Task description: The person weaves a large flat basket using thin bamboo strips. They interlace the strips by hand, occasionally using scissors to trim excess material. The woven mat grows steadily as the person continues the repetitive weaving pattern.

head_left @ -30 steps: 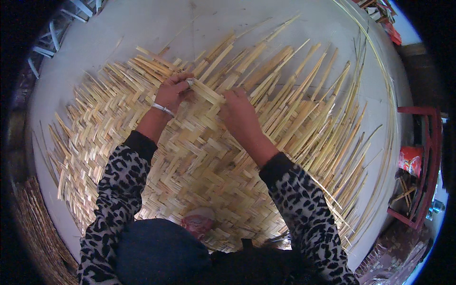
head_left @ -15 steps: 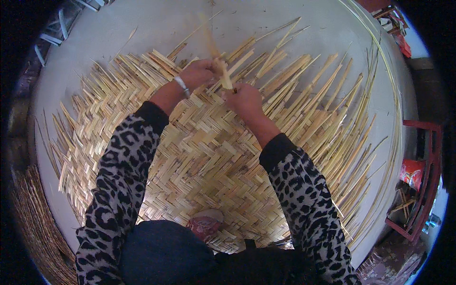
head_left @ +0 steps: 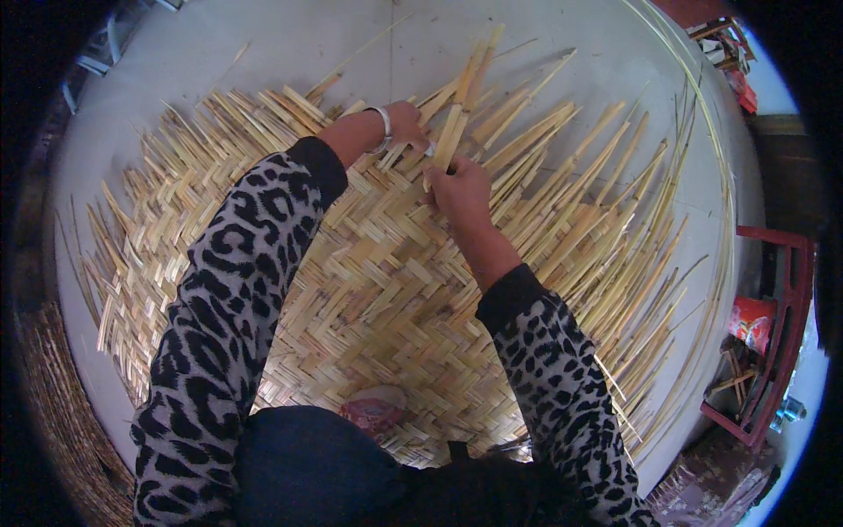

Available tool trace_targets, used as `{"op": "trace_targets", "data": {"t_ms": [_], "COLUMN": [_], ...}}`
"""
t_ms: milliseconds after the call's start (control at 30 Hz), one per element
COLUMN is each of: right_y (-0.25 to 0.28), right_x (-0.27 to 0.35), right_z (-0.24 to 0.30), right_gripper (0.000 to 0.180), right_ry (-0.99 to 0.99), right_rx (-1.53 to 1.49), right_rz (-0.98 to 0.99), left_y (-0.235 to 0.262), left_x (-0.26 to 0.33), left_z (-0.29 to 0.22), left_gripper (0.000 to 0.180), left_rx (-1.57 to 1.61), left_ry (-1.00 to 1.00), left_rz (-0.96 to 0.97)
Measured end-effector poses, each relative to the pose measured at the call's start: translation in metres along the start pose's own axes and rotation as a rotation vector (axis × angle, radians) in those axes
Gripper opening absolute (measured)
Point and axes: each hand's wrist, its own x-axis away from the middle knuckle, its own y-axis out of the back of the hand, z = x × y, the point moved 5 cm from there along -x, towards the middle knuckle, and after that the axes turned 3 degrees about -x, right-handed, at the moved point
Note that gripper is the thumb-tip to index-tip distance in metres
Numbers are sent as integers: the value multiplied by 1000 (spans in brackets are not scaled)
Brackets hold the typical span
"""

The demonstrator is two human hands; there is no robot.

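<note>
A large woven mat (head_left: 378,263) of pale, flat split-cane strips lies below me, with loose strip ends fanning out along its far and right edges. At its far edge my right hand (head_left: 463,187) is closed round the lower part of some flat cane strips (head_left: 463,97), which stand up and lean slightly right. Just left of them is my left hand (head_left: 406,125), with a bracelet at the wrist. Its fingers are bent down beside the base of the strips, close to the right thumb. A small whitish bit shows at its fingertips, too small to name.
Long thin canes (head_left: 716,158) curve along the right side of the pale floor (head_left: 290,44). A dark red wooden frame (head_left: 803,299) stands at the right, and a bundle of brown stalks (head_left: 66,395) at the left. My shoe (head_left: 376,408) rests on the mat.
The strips, blurred and leaning left before, now stand leaning right in my right hand. My left hand has shifted slightly right, off their upper part. The right hand has moved slightly right.
</note>
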Motion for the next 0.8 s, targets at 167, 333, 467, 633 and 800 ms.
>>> {"op": "trace_targets", "data": {"t_ms": [167, 333, 467, 633, 800], "right_y": [2, -2, -8, -17, -15], "right_x": [13, 13, -6, -13, -25], "right_z": [6, -4, -8, -8, -12], "right_gripper": [21, 19, 22, 32, 24], "right_ry": [11, -130, -64, 89, 54], "right_rx": [-66, -188, 106, 280, 365], "right_rz": [-61, -59, -5, 214, 328], "left_y": [-6, -5, -5, -16, -13], "left_x": [5, 12, 31, 36, 40], "left_z": [10, 14, 17, 21, 35], "left_gripper": [44, 37, 40, 32, 33], "left_rx": [96, 49, 577, 1161, 1315], "left_ry": [-140, -36, -112, -132, -245], "left_rz": [-103, -189, -31, 53, -258]}}
